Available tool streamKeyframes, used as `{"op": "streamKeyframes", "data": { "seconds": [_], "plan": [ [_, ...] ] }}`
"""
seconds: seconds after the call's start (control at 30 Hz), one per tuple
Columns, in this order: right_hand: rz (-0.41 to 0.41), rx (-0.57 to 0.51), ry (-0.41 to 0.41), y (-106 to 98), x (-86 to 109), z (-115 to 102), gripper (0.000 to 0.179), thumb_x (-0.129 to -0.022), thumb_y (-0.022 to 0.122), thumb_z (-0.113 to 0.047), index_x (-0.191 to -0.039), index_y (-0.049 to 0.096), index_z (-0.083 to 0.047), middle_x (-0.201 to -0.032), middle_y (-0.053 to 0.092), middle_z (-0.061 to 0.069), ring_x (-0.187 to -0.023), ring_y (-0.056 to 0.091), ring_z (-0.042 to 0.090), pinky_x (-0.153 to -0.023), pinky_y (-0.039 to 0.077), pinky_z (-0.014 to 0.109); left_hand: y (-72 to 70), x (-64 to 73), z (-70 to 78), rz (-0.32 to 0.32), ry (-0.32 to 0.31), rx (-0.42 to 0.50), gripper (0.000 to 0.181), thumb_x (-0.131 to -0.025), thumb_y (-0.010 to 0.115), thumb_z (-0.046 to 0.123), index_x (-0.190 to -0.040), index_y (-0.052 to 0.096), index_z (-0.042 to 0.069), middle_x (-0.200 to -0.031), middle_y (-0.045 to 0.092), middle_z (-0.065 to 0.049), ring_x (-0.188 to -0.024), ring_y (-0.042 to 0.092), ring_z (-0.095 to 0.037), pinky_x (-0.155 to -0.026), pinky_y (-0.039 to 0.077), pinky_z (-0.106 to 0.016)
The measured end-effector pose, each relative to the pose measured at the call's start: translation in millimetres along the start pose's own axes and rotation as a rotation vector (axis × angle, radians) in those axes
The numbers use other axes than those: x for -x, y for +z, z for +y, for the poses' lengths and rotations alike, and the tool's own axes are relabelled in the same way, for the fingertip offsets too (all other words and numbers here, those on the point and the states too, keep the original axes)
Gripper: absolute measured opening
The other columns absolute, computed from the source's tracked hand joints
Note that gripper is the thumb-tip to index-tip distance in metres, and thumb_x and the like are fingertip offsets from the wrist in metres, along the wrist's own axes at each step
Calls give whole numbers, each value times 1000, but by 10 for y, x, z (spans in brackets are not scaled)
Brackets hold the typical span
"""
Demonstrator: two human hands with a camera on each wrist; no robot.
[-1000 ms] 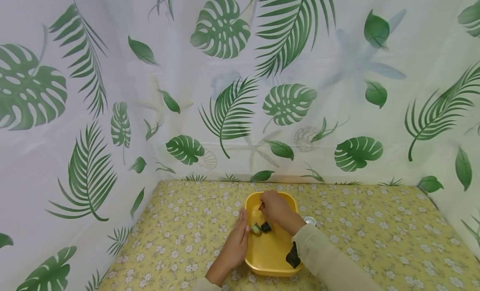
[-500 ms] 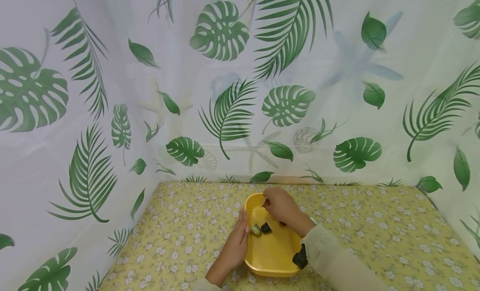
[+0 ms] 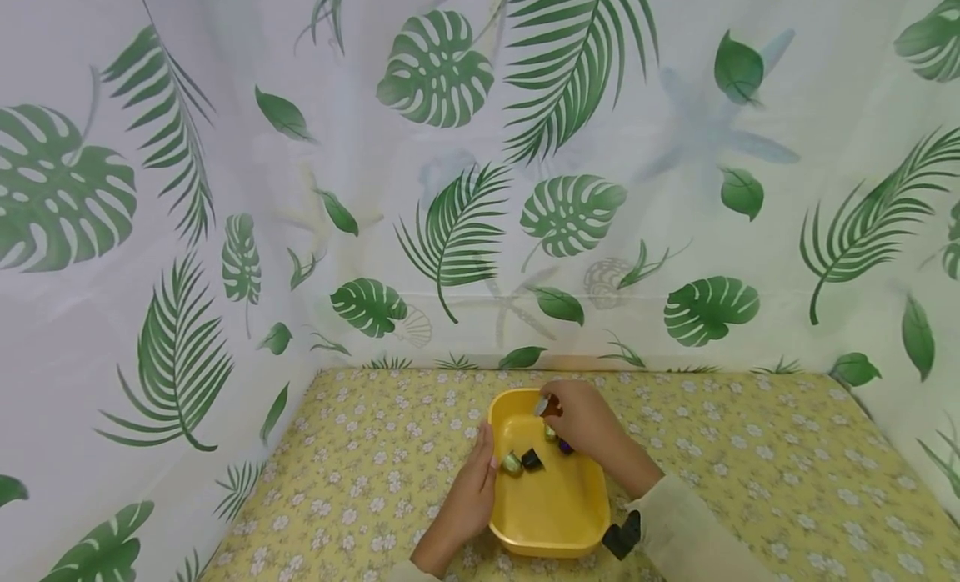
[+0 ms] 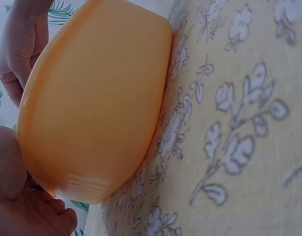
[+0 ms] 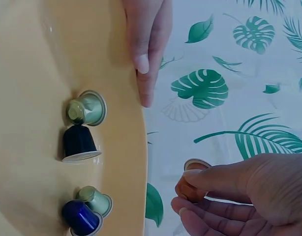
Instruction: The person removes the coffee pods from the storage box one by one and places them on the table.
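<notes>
A yellow plastic tub (image 3: 551,515) stands on the table. My left hand (image 3: 470,488) holds its left side, thumb at the rim and fingers along the outside; the left wrist view shows fingertips curled by the edge. Over the tub's far right part, my right hand (image 3: 588,419) pinches a brown coffee capsule (image 5: 189,191) between thumb and fingers. Inside the tub lie a light green capsule (image 5: 94,108) touching a black capsule (image 5: 79,142). Below the right hand, a second light green capsule (image 5: 96,200) lies against a dark blue capsule (image 5: 81,217).
A yellow flowered cloth (image 3: 360,482) covers the table. White sheeting (image 3: 420,332) printed with green leaves rises behind and at both sides. A black device (image 3: 622,536) sits at the right sleeve, overlapping the tub's near right corner in the head view.
My right hand has shifted right with the brown capsule, uncovering the second green capsule and the blue one. A whitish round thing right of the tub is now hidden behind the arm. The left hand stays.
</notes>
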State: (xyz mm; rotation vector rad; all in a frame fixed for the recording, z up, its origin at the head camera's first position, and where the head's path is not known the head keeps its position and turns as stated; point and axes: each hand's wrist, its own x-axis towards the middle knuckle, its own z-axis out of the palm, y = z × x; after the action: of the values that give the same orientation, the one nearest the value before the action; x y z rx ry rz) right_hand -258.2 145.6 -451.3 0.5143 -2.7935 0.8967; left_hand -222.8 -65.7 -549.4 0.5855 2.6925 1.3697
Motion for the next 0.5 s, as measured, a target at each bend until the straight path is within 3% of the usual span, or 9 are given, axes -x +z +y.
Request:
{"op": "streamKeyframes", "data": {
  "seconds": [0.5],
  "plan": [
    [43,-63,82,-114,261,31,33,-86,80,0,-117,71,0,-97,71,7,-80,67,17,-68,61,31,6,-5,-17,9,1,20,54,-114,25,19,-162,6,3,-168,-2,-7,-155,7,-31,-123,13,-53]
  ]
}}
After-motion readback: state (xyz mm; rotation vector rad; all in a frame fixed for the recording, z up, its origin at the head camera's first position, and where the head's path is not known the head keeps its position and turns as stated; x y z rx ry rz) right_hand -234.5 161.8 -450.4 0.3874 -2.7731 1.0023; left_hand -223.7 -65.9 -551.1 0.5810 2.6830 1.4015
